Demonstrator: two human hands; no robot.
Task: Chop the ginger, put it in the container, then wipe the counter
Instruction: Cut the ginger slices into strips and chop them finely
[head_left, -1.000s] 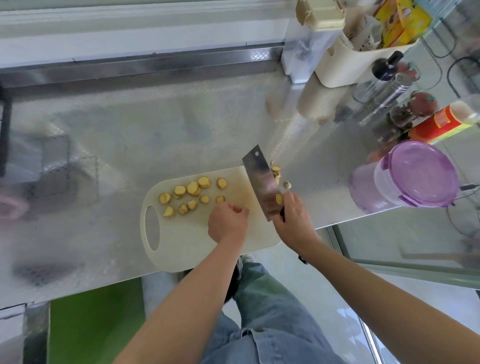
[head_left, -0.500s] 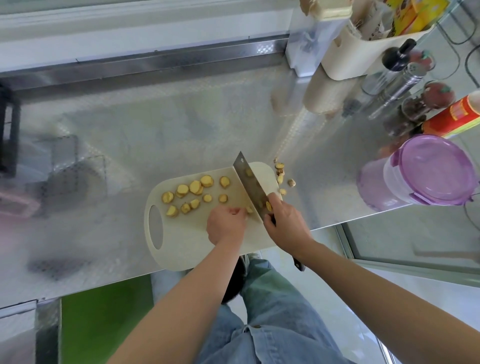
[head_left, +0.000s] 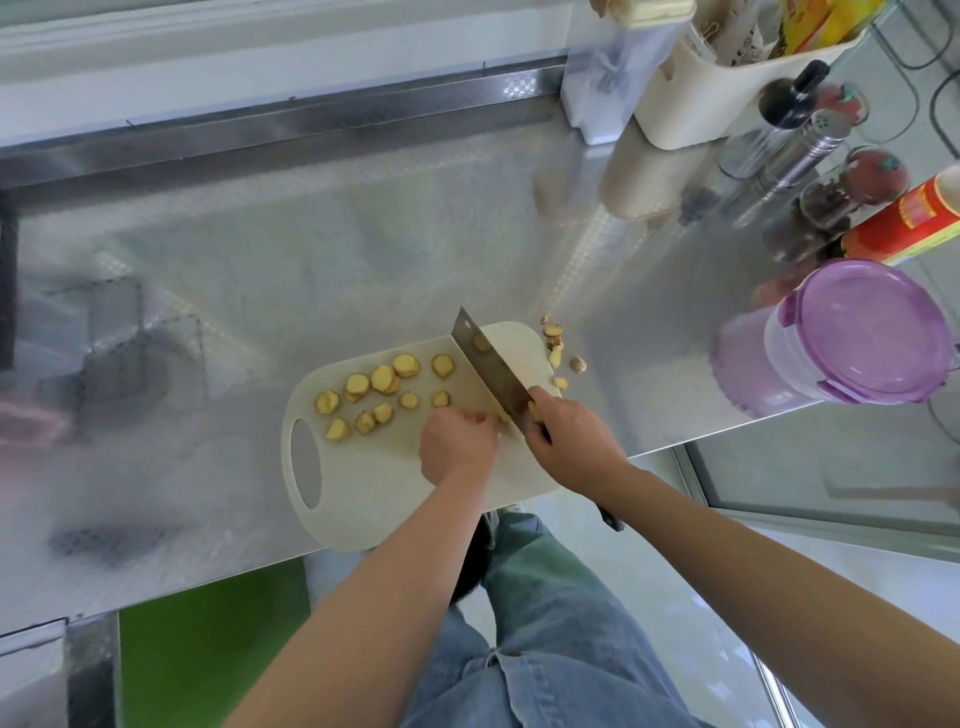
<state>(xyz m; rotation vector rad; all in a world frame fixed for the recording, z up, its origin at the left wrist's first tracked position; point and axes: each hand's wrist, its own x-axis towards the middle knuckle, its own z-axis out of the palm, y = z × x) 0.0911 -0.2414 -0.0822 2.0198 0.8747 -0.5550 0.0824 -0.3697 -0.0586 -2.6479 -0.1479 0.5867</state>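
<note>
Lowered since a second ago, the broad steel cleaver (head_left: 488, 364), gripped by the right hand (head_left: 571, 447), meets the cream plastic cutting board (head_left: 374, 499) beside left hand (head_left: 457, 449) fingers (head_left: 480, 419) curled on a barely visible ginger stub (head_left: 502, 419), so keep them tucked; yellow ginger slices (head_left: 384, 379) lie beyond those fingers, purple-lidded container (head_left: 867, 332) far to their right.

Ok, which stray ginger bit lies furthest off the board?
The roundish bit, rightmost of the scraps on the steel counter; the others lie closer to the cutting board's edge.

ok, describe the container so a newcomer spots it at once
On the steel counter, look right of the board, near the front edge. The container sits just in front of the red can. It alone has a purple clip-on lid.
</note>
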